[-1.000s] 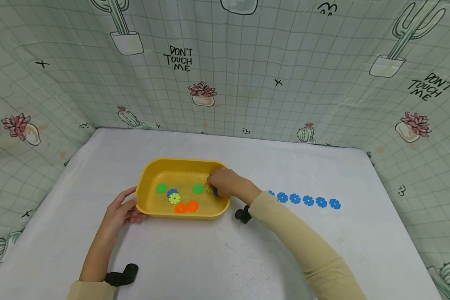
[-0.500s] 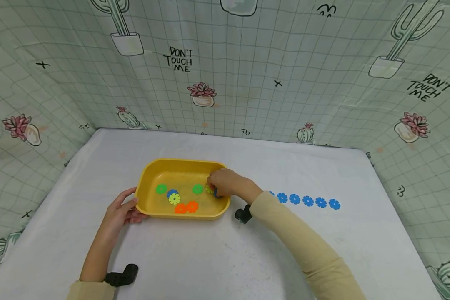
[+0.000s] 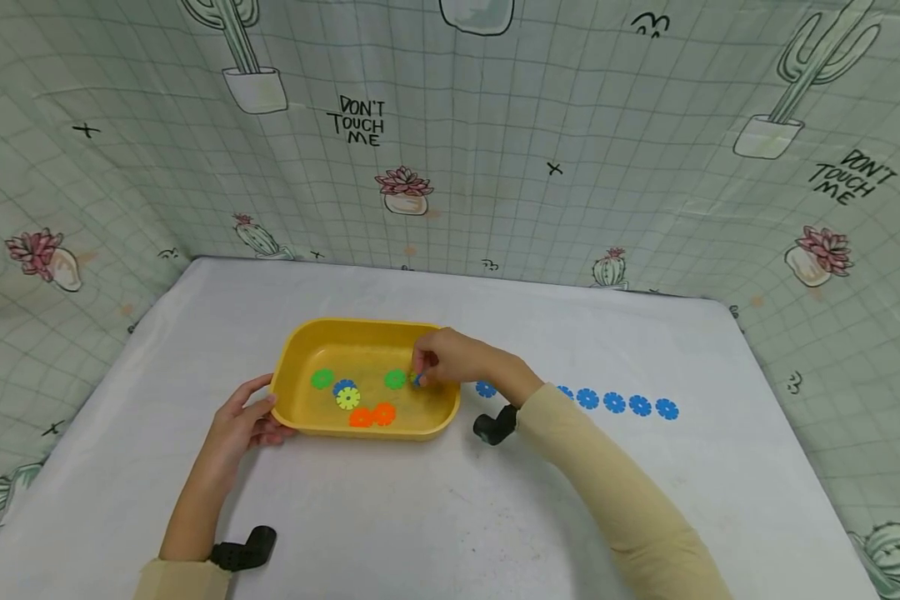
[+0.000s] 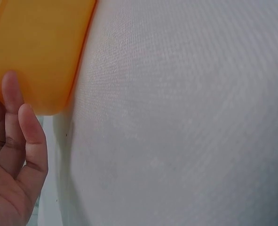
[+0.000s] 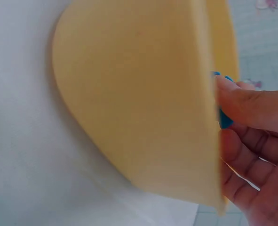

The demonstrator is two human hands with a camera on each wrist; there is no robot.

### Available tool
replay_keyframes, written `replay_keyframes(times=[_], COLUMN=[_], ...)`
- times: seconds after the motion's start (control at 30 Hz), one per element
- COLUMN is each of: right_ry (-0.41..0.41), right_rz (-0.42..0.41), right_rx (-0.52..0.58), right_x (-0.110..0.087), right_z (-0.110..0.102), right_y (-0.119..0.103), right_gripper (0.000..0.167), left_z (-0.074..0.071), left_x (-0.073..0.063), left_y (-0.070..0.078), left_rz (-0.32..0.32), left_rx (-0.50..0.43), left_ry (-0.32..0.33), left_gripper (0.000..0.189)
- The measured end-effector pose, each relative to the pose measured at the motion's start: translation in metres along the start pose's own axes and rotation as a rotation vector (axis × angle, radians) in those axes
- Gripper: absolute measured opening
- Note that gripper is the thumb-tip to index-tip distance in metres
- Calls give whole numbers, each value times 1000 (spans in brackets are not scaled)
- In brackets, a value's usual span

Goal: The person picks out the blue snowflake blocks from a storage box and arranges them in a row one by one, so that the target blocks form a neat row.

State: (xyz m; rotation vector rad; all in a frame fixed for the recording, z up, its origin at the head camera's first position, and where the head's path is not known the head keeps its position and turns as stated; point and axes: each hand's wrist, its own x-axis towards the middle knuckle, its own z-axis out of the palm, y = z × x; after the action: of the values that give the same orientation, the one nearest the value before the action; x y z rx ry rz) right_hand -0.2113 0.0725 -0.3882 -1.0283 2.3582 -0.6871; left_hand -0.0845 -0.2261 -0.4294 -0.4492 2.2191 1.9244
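My left hand [image 3: 249, 415] rests against the left end of the yellow tray [image 3: 367, 432]; in the left wrist view its fingers lie fairly straight on the outer wall. Over the tray's right end, my right hand [image 3: 453, 357] pinches a blue notched disc [image 5: 225, 119] between thumb and fingers, partly hidden by them. A yellow-green disc beneath that hand barely shows. Inside the tray lie two green discs [image 3: 322, 379], a yellow-green disc [image 3: 348, 398] overlapping a blue one [image 3: 342, 386], and two orange discs [image 3: 384, 414].
A row of blue notched discs [image 3: 614, 403] lies on the white table [image 3: 420, 517] right of the tray, partly covered by my right forearm [image 3: 607, 475]. A patterned cloth [image 3: 480, 125] hangs behind the table.
My right hand has risen slightly from the tray's floor with the blue disc pinched in its fingers. A blue disc beside the tray has come into sight. The left hand stays put.
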Motion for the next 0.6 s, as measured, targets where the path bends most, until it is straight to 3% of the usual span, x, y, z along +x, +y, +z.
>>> replay_keyframes(times=[0.33, 0.6], right_ry=[132, 256], right_rz=[-2, 97], right_rx=[180, 343], right_x=[-34, -68], right_z=[-16, -27], right_y=[-5, 12], right_gripper=[9, 12], left_z=[1, -1], left_x=[-2, -1], left_y=[6, 3], left_rz=[-15, 4], left_rx=[23, 22], left_ry=[-3, -14], left_gripper=[50, 52])
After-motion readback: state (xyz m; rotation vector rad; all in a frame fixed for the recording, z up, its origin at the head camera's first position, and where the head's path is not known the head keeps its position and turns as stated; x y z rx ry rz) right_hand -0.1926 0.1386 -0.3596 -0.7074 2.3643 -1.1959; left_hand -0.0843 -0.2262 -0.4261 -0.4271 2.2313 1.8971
